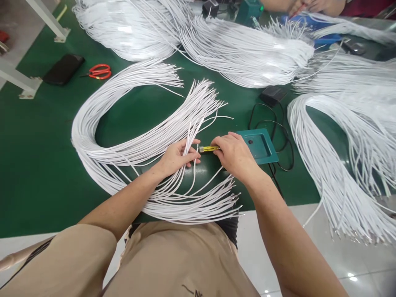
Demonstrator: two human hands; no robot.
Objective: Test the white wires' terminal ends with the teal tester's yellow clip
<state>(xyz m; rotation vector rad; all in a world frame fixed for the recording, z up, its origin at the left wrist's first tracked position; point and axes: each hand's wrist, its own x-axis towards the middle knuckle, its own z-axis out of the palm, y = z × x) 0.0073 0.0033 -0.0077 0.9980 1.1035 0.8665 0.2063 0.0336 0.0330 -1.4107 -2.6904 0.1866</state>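
Observation:
A curved bundle of white cables [102, 136] lies on the green table [37, 165], both sets of ends pointing right. My left hand [177, 156] is closed, pinching one white cable end near the middle of the table. My right hand [233, 154] is closed on a small yellow connector piece [208, 149]. The cable end and the yellow piece meet between the two hands. A teal block [260, 145] with a shallow recess sits just right of my right hand.
Large white cable bundles lie at the top [244, 53] and right [349, 165]. Black cords [280, 136] loop by the teal block. Red scissors [99, 71] and a black case [63, 69] lie top left. Another person's hands [305, 6] work at the far edge.

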